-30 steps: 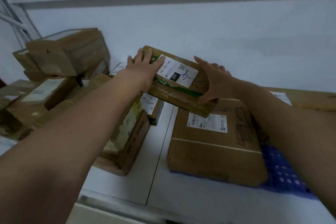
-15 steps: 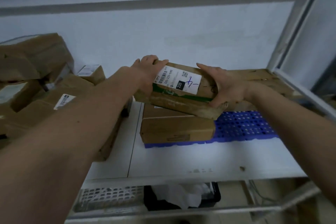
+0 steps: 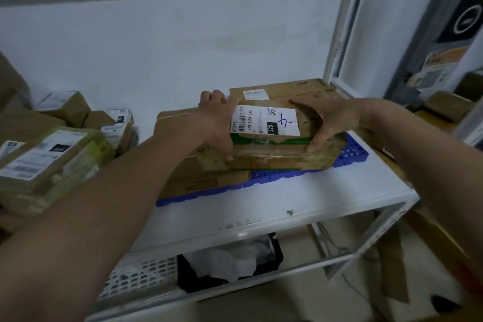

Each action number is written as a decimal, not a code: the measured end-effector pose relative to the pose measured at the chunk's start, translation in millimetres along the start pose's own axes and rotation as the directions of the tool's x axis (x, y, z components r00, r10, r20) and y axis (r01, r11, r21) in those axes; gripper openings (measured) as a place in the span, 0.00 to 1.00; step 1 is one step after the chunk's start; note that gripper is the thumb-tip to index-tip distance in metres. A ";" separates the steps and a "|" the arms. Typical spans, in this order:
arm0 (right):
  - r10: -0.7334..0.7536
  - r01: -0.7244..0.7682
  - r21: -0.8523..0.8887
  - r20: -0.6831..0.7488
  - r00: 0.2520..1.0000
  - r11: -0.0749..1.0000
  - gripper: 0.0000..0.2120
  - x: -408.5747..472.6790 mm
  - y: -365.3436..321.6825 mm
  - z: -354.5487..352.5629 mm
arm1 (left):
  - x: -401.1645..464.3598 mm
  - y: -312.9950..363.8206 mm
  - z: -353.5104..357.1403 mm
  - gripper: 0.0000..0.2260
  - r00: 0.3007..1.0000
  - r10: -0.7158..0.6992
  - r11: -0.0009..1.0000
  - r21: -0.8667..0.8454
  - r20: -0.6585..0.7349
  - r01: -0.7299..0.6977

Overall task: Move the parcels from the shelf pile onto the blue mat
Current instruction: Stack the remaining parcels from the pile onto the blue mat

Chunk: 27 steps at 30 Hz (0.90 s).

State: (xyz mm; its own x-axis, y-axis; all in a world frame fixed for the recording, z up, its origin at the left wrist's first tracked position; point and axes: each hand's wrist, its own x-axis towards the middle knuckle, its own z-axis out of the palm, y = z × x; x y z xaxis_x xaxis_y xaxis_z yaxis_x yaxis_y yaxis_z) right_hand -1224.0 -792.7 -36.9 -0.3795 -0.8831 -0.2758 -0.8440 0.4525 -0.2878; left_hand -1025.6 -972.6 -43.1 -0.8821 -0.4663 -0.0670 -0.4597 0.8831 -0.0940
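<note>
Lowered since a moment ago, the labelled parcel (image 3: 271, 138) sits over the blue mat (image 3: 350, 157), apparently resting partly on a larger box (image 3: 183, 165) there; left hand (image 3: 217, 123) and right hand (image 3: 326, 120) grip its ends, release likely next.

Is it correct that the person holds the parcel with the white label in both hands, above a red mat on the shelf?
Not quite: the mat is blue, not red, as the head view shows. The rest holds: the left hand and the right hand both grip the parcel with the white label on the shelf.
</note>
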 end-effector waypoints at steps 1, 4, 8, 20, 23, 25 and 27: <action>0.026 -0.025 0.044 -0.012 1.000 0.999 0.59 -3.1 11.0 -3.8 | 5.0 12.8 2.0 0.56 1.000 -0.007 1.000 -0.010 -0.002 0.007; 0.087 -0.080 0.124 -0.048 0.995 0.989 0.57 -12.9 46.3 -14.6 | 22.9 49.5 7.1 0.56 0.998 -0.054 0.995 -0.087 0.026 0.056; 0.146 -0.148 0.157 0.025 0.989 0.976 0.61 -12.8 90.0 -23.1 | 44.6 90.2 10.2 0.56 0.994 -0.072 0.987 -0.138 0.083 0.083; 0.019 -0.042 0.316 0.075 0.997 0.948 0.51 33.5 151.3 4.2 | 95.7 108.5 66.8 0.56 0.983 -0.093 0.976 -0.179 0.157 0.121; -0.007 -0.012 0.386 0.049 0.999 0.923 0.53 44.6 159.6 11.1 | 102.0 103.2 76.6 0.55 0.986 -0.098 0.977 -0.175 0.131 0.121; -0.025 0.008 0.419 0.036 0.999 0.908 0.47 48.5 164.2 9.4 | 105.6 101.4 78.1 0.55 0.988 -0.086 0.981 -0.163 0.129 0.106; -0.130 0.069 0.556 0.071 0.989 0.828 0.39 48.5 167.0 4.1 | 107.7 103.1 74.3 0.58 0.982 -0.089 0.971 -0.205 0.164 0.123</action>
State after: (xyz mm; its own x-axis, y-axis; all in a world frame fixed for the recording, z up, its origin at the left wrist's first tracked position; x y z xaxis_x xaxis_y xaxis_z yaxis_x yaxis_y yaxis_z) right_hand -1381.8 -759.5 -102.1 -0.2390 -0.9235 -0.3002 -0.5149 0.3826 -0.7672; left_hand -1160.4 -935.7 -133.8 -0.8086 -0.5456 -0.2204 -0.5756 0.8110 0.1043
